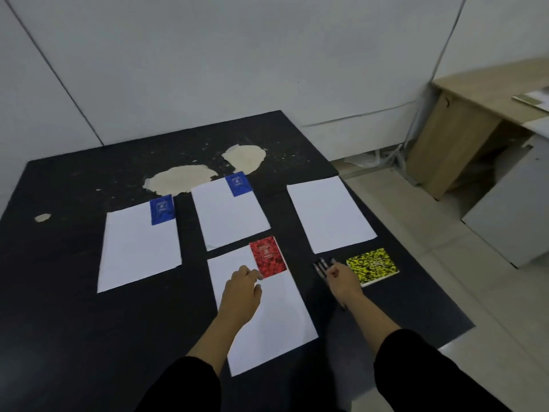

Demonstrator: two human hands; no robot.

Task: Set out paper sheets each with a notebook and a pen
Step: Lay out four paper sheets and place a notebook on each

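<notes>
Several white paper sheets lie on a black table (74,307). The left sheet (136,251) and the middle far sheet (228,218) each carry a blue notebook (162,209), (238,183) at the top right corner. The right sheet (329,215) is bare. On the near sheet (267,322) lies a red notebook (268,257); my left hand (242,289) touches its lower left corner with its fingertips. My right hand (341,281) hovers over a bunch of dark pens (322,266), fingers curled, beside a yellow-black notebook (372,266) on the table.
The tabletop has pale patches (181,181) where the black surface has peeled. The table's right edge drops to a tiled floor (445,263). A wooden desk (475,114) and a grey cabinet (511,215) stand at the right. A white wall runs behind.
</notes>
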